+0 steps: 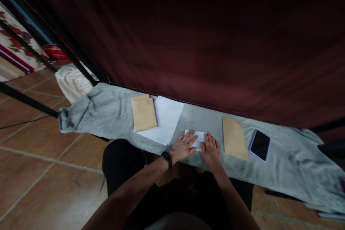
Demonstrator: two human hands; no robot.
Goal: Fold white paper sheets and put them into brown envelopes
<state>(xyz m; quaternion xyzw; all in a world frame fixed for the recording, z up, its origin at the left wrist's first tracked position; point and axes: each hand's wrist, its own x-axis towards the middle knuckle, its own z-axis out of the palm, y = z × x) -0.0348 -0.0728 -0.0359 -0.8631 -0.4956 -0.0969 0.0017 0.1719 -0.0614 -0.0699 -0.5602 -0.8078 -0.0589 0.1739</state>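
Note:
A small piece of white paper (198,141), apparently folded, lies flat on the grey cloth in front of me. My left hand (183,146) presses on its left part with the fingers stretched out; a dark band circles that wrist. On the paper's right end rests my right hand (211,151), palm down and fingers extended. Just right of it is a brown envelope (235,138). To the left, larger white sheets (168,115) lie partly beneath a stack of brown envelopes (144,113).
A phone (260,145) with a dark screen lies right of the single envelope. The grey cloth (107,109) covers a narrow surface, with a dark red curtain (188,43) along its far edge. Black metal bars (29,100) stand at the left above the tiled floor (48,187).

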